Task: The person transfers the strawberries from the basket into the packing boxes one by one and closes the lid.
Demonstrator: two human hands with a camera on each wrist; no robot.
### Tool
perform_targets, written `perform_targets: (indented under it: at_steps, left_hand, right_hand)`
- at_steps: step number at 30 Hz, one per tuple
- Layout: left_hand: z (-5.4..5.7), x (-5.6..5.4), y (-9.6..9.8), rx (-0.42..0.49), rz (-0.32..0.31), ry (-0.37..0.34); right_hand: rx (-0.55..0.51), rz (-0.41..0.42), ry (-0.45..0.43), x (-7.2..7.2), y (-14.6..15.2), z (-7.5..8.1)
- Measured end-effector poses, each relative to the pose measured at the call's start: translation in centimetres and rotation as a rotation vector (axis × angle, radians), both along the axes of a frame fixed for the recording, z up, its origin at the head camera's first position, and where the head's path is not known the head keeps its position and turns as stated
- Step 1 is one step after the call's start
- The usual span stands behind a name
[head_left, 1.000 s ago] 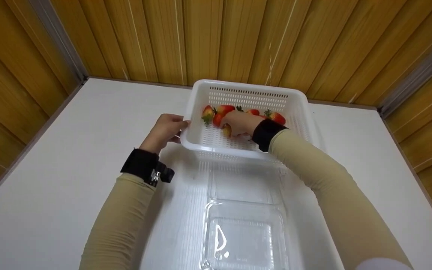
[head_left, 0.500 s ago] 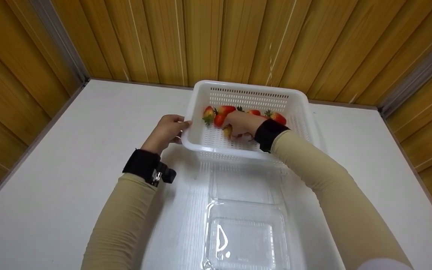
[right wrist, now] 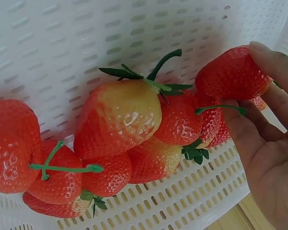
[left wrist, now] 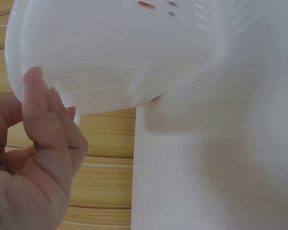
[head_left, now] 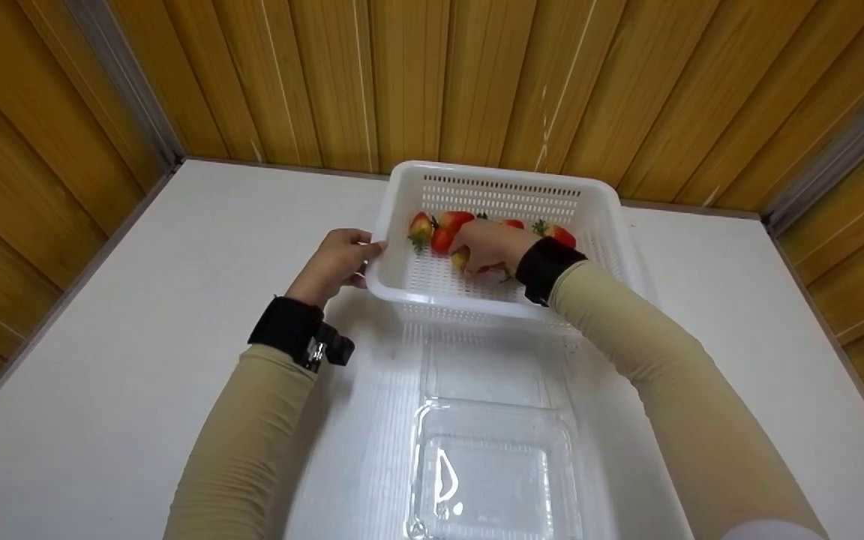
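Observation:
My left hand (head_left: 338, 259) grips the left rim of a white perforated basket (head_left: 447, 300), thumb over the edge. In the left wrist view its fingers (left wrist: 45, 120) lie against the outside of the basket wall. Inside the basket my right hand (head_left: 488, 244) reaches down among several strawberries (head_left: 421, 227). The right wrist view shows that hand pinching a red strawberry (right wrist: 230, 74) between thumb and fingers. Beside it lie a pale-topped strawberry (right wrist: 120, 115) and smaller red fruits with green stems (right wrist: 55, 175). From the head, the right hand hides part of the pile.
An opened clear plastic box (head_left: 492, 480) lies on the white table (head_left: 139, 360) in front of the basket, its lid side towards the basket. Wood-patterned wall panels (head_left: 477, 82) stand close behind the basket and along both sides.
The whole scene shifts slightly to the right in the head view. Both hands keep their places at the basket, the left on its rim and the right among the strawberries.

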State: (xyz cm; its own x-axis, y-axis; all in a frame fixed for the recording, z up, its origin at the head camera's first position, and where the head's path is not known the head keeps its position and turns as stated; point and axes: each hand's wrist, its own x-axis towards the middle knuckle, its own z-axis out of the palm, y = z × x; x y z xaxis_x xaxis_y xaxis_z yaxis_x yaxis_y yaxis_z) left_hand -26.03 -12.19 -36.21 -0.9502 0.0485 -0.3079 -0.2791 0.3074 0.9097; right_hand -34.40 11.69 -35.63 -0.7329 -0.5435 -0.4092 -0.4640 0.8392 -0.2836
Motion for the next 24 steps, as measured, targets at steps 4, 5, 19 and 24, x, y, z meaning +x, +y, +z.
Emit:
perform_targets:
  at_steps: [4,5,19,24]
  left_hand:
    - [0.0,0.0,0.1,-0.017,0.003,-0.004]
    - [0.0,0.0,0.1,-0.022,0.002,-0.004]
    - [-0.1,-0.6,-0.3,-0.063,-0.008,-0.014]
    - [-0.2,-0.6,-0.4,-0.071,-0.011,-0.003]
  right_hand:
    - [0.004,-0.008,0.003,0.0,0.0,0.2]
    - [0.006,-0.013,0.003,0.0,-0.1,0.3]
    - [-0.075,-0.021,0.088,0.0,-0.1,2.4]
    - [-0.092,0.0,0.145,0.4,0.5,3.7]
